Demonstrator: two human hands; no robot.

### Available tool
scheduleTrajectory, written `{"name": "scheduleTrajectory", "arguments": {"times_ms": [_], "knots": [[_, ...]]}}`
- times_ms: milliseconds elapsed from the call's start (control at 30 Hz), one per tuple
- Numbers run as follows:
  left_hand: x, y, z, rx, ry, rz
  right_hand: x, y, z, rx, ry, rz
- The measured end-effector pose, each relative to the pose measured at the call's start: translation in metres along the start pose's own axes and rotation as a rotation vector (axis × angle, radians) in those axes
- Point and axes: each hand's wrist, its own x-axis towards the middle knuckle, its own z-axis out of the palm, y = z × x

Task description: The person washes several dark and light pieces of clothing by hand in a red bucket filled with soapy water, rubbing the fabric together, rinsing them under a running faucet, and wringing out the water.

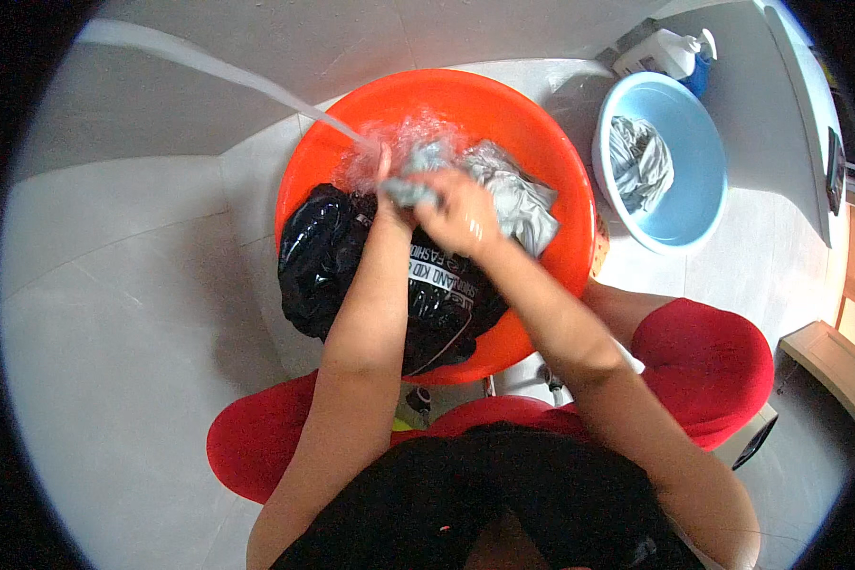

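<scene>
A big orange tub (541,123) stands in front of me with splashing water (404,133) in it. Over the tub, my right hand (464,217) is closed on a small wet grey-green cloth (410,193), pressed against my left hand (391,201). One finger of my left hand points up; its other fingers are hidden by the cloth and blurred. Black wet clothing (325,247) with white printed lettering lies in the tub under my forearms. A silvery-grey garment (522,204) is bunched to the right of my right hand, partly in the water.
A pale hose or water stream (228,71) runs from the upper left into the tub. On the right a light blue basin (698,204) holds a crumpled grey garment (639,163). Behind it stand a white bottle (660,55) and a blue pump bottle (701,68). Grey walls close in the back.
</scene>
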Motion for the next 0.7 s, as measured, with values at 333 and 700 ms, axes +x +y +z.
{"name": "scheduleTrajectory", "arguments": {"times_ms": [333,700], "knots": [[-0.002,-0.024,-0.080,0.458,0.290,0.366,-0.004,-0.015,0.013,-0.267,-0.032,0.324],[-0.016,-0.054,-0.036,2.229,0.617,-0.083,-0.046,0.079,0.006,-0.910,-0.280,-0.011]]}}
